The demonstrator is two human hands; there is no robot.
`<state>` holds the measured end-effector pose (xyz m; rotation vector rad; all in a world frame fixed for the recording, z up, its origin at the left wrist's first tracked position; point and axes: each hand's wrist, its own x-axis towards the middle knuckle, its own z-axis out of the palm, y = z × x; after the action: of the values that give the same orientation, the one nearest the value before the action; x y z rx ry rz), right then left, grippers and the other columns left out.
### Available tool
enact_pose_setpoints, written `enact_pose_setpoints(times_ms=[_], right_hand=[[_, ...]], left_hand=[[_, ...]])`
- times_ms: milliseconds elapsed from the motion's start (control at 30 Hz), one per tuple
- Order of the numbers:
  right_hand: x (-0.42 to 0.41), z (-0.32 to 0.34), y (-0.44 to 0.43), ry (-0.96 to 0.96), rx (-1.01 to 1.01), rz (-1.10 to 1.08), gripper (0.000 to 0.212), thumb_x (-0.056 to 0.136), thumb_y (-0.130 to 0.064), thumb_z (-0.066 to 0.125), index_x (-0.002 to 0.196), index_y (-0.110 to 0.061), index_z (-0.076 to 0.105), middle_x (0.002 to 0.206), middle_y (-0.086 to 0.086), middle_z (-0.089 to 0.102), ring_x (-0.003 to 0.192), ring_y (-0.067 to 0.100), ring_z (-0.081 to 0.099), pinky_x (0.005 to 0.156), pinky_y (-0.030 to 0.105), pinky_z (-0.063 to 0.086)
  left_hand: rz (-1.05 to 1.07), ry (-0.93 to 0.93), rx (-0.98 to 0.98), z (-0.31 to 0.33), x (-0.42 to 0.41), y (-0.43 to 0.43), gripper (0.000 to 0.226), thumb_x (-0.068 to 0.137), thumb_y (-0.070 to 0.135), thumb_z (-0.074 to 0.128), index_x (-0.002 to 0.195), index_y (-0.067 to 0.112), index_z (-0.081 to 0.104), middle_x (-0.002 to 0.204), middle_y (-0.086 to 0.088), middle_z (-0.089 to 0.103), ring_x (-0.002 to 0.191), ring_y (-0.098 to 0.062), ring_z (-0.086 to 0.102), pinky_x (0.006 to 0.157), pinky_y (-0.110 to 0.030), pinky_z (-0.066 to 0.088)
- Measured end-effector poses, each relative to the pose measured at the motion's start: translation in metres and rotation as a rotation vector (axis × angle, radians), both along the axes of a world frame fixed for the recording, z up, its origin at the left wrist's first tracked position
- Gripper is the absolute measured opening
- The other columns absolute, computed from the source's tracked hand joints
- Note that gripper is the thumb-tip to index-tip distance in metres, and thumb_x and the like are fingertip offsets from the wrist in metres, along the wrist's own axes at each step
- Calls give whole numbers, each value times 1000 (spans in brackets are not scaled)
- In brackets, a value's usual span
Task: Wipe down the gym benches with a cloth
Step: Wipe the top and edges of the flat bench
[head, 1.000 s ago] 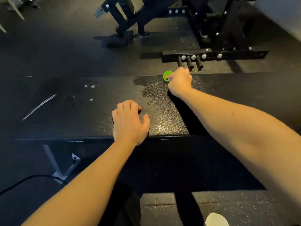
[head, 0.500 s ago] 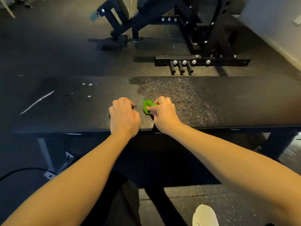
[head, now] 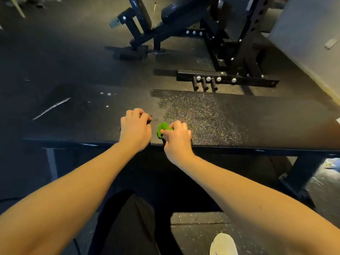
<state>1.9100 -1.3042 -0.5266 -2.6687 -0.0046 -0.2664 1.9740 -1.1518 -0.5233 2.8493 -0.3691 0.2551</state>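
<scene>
A long black flat bench (head: pixel 266 124) runs across the view in front of me. A small green cloth (head: pixel 161 130) is bunched under my right hand (head: pixel 177 138), which grips it and presses it on the bench pad near the front edge. A damp, glistening patch (head: pixel 198 115) spreads to the right of it. My left hand (head: pixel 135 128) rests on the pad just left of the cloth, fingers curled, holding nothing. White specks and a pale streak (head: pixel 51 108) mark the left part of the pad.
Beyond the bench stands an adjustable incline bench (head: pixel 158 28) and a black rack base with pegs (head: pixel 226 80). A pale wall (head: pixel 309 39) rises at the right. My dark-trousered leg and white shoe (head: pixel 223 244) are below, on speckled rubber flooring.
My right hand has drawn the green cloth from the bench's far edge back to the near edge, beside my left hand. The left hand has stayed put.
</scene>
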Motion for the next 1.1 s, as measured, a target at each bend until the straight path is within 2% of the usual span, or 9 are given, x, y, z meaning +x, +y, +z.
enact_pose_setpoints(times_ms=[133,267,400,600,700,867,967,1033,1100], right_hand=[[-3,-6,-54,-27,-13,185,23,92,-4,68,112,-12,78,107,10,54,102,32,46,84,47,39],[-12,-18,-107,-125,-49,108,20,89,0,71,103,-12,80,101,8,54,93,31,46,75,44,36],[-9,-22,-72,-182,-19,100,13,87,-4,70,93,-11,80,99,11,56,93,36,49,71,44,36],[6,-18,-21,-188,7,283,20,85,-4,72,102,-15,77,100,9,55,96,32,51,75,41,38],[11,-23,-52,-238,31,428,21,91,-17,62,108,-29,66,100,13,59,89,34,54,72,41,39],[0,-45,-97,-251,87,391,16,103,-37,52,108,-33,67,112,-1,50,97,34,50,72,56,43],[-8,-32,-76,-250,13,299,18,97,-21,58,100,-15,75,105,5,53,95,31,49,72,42,38],[-11,-22,-43,-233,-20,285,17,92,-14,61,97,-8,76,103,9,56,96,31,48,74,41,35],[-5,-23,-6,-250,-24,321,11,89,-12,65,92,-8,75,101,10,55,94,31,49,72,39,32]], left_hand=[[-22,-45,-6,-13,-3,6,34,105,35,44,133,23,60,136,1,53,122,-23,44,102,-43,38],[-38,-73,-32,-12,-5,4,32,104,32,45,128,20,62,131,0,55,118,-24,46,100,-43,39],[-25,-87,-13,-16,-5,2,31,103,33,44,125,21,61,130,0,55,115,-23,47,97,-42,39],[22,-90,27,-14,-4,1,31,105,35,40,129,27,57,131,3,53,115,-20,47,95,-40,40],[0,-62,14,-10,-5,3,32,105,35,40,129,26,58,130,3,53,115,-20,47,95,-40,39],[-63,-23,7,3,2,20,32,103,37,47,127,24,64,134,3,54,120,-21,46,99,-41,39],[29,-62,-36,8,9,47,27,100,33,51,116,21,69,126,-1,58,119,-26,47,98,-45,41],[83,-45,-61,2,12,62,26,100,33,53,115,20,69,125,-2,59,121,-28,45,100,-46,40],[86,-40,-67,-4,11,66,26,100,33,51,116,21,68,124,-1,59,119,-26,45,98,-45,40]])
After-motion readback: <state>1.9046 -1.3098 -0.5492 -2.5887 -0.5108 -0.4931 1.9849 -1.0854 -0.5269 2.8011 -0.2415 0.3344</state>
